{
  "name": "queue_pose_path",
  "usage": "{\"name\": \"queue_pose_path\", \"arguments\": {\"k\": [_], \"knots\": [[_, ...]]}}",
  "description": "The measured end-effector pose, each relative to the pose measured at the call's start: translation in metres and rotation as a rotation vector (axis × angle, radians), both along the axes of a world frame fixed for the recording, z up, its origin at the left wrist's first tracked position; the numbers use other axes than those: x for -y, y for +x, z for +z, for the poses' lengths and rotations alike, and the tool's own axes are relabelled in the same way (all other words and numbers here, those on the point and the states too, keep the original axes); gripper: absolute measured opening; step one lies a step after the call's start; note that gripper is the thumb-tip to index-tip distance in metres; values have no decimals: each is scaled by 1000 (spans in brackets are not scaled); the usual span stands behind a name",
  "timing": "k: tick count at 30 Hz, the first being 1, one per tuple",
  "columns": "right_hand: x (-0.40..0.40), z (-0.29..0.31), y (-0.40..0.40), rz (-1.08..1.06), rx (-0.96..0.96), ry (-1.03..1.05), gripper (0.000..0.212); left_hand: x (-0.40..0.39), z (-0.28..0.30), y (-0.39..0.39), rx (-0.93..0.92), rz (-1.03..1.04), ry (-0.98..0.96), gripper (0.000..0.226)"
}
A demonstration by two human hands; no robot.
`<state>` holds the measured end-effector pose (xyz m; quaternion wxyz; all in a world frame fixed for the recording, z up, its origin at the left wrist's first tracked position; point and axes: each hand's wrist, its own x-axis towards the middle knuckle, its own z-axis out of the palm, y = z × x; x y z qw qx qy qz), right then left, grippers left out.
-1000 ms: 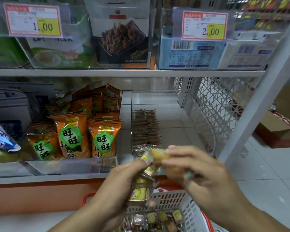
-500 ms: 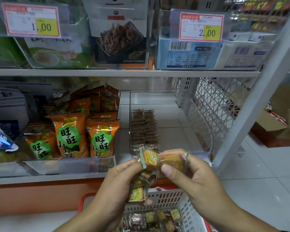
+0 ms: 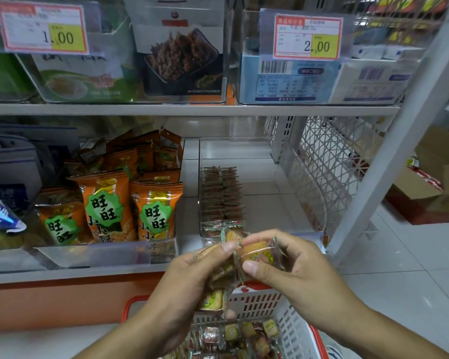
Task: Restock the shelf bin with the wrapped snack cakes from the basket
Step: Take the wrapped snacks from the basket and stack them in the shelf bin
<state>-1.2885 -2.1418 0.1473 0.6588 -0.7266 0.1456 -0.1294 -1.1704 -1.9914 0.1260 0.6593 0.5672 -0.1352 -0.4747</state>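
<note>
Presently one cake (image 3: pixel 257 255) is pinched by the right hand (image 3: pixel 293 265), a stack (image 3: pixel 218 275) gripped by the left hand (image 3: pixel 184 283); the bin (image 3: pixel 283 182) lies just ahead, nearer the right, basket (image 3: pixel 296 332) below.

Price tags (image 3: pixel 43 29) read 1.00 and 2.00 (image 3: pixel 307 37); orange snack bags (image 3: pixel 154 212) show 旺旺.

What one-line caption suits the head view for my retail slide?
Both hands, left and right, grip wrapped snack cakes above the basket, before a clear shelf bin.
</note>
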Motion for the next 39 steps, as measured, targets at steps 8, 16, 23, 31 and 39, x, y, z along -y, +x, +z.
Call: {"name": "queue_pose_path", "arguments": {"k": [8,16,23,31,39], "knots": [[3,-9,3,-95,-29,352,53,3,-6,1,13,52,-42,47],[6,1,4,-97,-114,415,58,1,-7,0,84,44,-18,58],[19,10,-1,-13,-62,587,34,0,-7,3,85,58,-51,60],[28,9,5,-227,-4,613,38,3,-12,2,50,111,-46,57],[23,9,4,-86,-69,809,53,7,-16,-4,175,110,-1,46]]}}
